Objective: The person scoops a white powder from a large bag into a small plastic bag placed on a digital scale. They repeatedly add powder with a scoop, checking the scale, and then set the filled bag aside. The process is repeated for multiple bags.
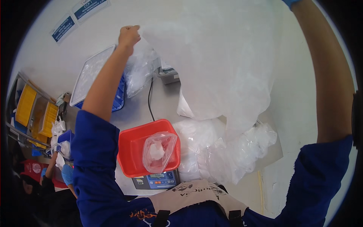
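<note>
My left hand (pixel 130 37) is raised at the upper left, its fingers closed on the corner of a large translucent plastic bag (pixel 224 68). The bag hangs wide over the table's right half. My right arm reaches up along the right side; only a blue-gloved bit of my right hand (pixel 291 2) shows at the top edge, so its fingers are hidden. Below, a red plastic tub (pixel 127 142) rests on a digital scale (pixel 161 181). Inside the tub lies a small clear bag (pixel 158 153) with white material in it.
Clear bags with white contents (pixel 192 142) and crumpled plastic (pixel 252 147) lie right of the tub. Behind are a blue crate (pixel 119 96) with a whitish lid, another plastic bag (pixel 140 73), a grey tray (pixel 170 78) and a black cable (pixel 149 99). A co-worker's gloved hand (pixel 67 173) is at lower left, near a rack.
</note>
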`<state>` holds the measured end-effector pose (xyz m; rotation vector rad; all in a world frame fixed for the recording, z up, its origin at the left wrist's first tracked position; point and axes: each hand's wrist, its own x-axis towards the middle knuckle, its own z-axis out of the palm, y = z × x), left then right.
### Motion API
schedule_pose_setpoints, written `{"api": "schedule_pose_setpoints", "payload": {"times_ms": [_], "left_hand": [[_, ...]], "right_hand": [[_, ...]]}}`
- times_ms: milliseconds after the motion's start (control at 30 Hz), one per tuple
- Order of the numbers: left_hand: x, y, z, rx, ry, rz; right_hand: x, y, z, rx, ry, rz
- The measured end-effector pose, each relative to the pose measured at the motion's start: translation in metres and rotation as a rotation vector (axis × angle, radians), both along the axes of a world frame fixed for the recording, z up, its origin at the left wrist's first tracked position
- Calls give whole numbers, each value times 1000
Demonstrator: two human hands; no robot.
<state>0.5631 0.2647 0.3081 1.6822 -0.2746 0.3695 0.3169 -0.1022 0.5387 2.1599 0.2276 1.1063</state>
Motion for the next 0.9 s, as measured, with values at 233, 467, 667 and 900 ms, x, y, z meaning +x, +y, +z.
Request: {"api": "schedule_pose_setpoints", "payload": {"times_ms": [233,467,667,900], "left_hand": [[-232,-87,-20,183,-497,-358],[-224,-155,-14,226,-188,-196],[-140,-143,-34,-136,288,-349],[-141,-127,-40,-258,377,-278]], "right_hand": [[88,42,-28,-263,0,-37],[49,132,-61,1128,571,442],[-17,102,-148,836,145,387],[-74,83,-388,1357,-244,170]]}}
